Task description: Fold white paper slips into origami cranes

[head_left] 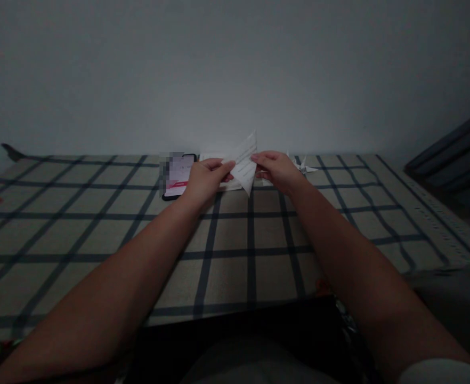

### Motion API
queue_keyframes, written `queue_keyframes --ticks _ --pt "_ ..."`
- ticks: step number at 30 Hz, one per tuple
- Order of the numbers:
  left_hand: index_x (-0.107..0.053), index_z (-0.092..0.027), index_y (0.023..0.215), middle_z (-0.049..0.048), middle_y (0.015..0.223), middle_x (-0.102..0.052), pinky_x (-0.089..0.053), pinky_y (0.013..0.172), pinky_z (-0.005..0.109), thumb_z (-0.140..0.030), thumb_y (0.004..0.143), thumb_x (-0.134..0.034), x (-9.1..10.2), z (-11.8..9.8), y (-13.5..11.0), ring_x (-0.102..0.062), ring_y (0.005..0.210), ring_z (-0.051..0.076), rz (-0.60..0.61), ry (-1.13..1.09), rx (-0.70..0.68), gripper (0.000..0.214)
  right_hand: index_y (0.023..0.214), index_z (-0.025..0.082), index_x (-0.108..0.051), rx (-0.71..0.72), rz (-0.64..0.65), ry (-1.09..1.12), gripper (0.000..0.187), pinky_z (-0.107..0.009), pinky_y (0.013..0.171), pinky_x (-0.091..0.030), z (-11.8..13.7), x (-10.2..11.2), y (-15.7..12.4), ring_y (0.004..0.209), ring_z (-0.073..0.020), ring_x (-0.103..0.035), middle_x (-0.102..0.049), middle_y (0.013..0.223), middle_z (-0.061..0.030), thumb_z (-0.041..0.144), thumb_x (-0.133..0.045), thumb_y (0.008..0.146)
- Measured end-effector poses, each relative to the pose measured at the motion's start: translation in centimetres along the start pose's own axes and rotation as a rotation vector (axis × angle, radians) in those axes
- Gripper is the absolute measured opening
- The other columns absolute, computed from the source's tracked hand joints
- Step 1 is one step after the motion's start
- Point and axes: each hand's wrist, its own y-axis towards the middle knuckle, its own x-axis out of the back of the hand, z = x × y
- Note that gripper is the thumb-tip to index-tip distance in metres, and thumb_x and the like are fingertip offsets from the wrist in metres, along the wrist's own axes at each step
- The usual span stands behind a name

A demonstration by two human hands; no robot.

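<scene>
A folded white sheet of paper with faint printed lines is held up just above the checked cloth, its point hanging down. My left hand pinches its left edge with closed fingers. My right hand grips its right edge, fingers curled. Both arms reach forward from the bottom of the view. More white paper lies flat under the hands.
A phone with a lit pink-and-white screen lies just left of my left hand. A small folded paper crane sits right of my right hand. The checked cloth covers the surface up to a plain wall. Dark furniture stands at the far right.
</scene>
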Motion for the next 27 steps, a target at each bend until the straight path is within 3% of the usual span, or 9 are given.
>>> queue_keyframes --ticks 5,9,13,19,27 --pt "-0.072 -0.017 0.069 0.0019 0.064 -0.067 -0.041 0.054 0.023 -0.044 0.074 -0.086 -0.26 -0.15 -0.01 -0.057 0.057 0.011 0.023 -0.024 -0.002 0.030 0.077 0.019 -0.072 0.016 -0.042 0.000 0.042 -0.024 0.065 -0.051 -0.13 -0.04 0.17 0.073 -0.0117 -0.062 -0.072 0.081 -0.0023 0.051 -0.097 0.065" --pt "-0.068 -0.017 0.064 0.0006 0.060 -0.064 -0.041 0.054 0.023 -0.041 0.074 -0.086 -0.29 -0.40 -0.09 -0.055 0.054 0.010 0.044 -0.034 0.016 0.031 0.084 0.021 -0.073 0.000 -0.046 0.027 0.043 -0.027 0.072 -0.055 -0.02 0.04 0.13 0.081 -0.0144 -0.066 -0.074 0.088 -0.0029 0.054 -0.095 0.066" --pt "-0.068 -0.017 0.064 0.0017 0.061 -0.065 -0.038 0.051 0.023 -0.043 0.072 -0.086 -0.34 -0.36 -0.20 -0.054 0.054 0.010 0.062 -0.048 0.040 0.032 0.083 0.021 -0.072 0.038 -0.129 -0.003 0.044 -0.026 0.071 -0.053 0.00 0.17 0.18 0.079 -0.0131 -0.063 -0.071 0.084 -0.0011 0.054 -0.095 0.067" --pt "-0.068 -0.017 0.064 0.0028 0.062 -0.064 -0.037 0.050 0.024 -0.046 0.070 -0.087 -0.41 -0.56 -0.23 -0.053 0.054 0.011 0.086 -0.026 0.070 0.036 0.087 0.022 -0.072 0.044 -0.128 0.048 0.039 -0.028 0.075 -0.055 0.02 0.30 0.18 0.081 -0.0140 -0.064 -0.069 0.085 -0.0004 0.052 -0.091 0.072" --pt "-0.068 -0.015 0.063 0.0011 0.058 -0.059 -0.033 0.049 0.022 -0.038 0.073 -0.085 -0.59 -0.66 -0.59 -0.048 0.052 0.008 0.148 -0.097 0.077 0.030 0.083 0.022 -0.068 0.053 -0.204 0.081 0.030 -0.027 0.073 -0.054 0.15 0.33 0.37 0.078 -0.0134 -0.063 -0.069 0.081 0.0007 0.042 -0.088 0.073"
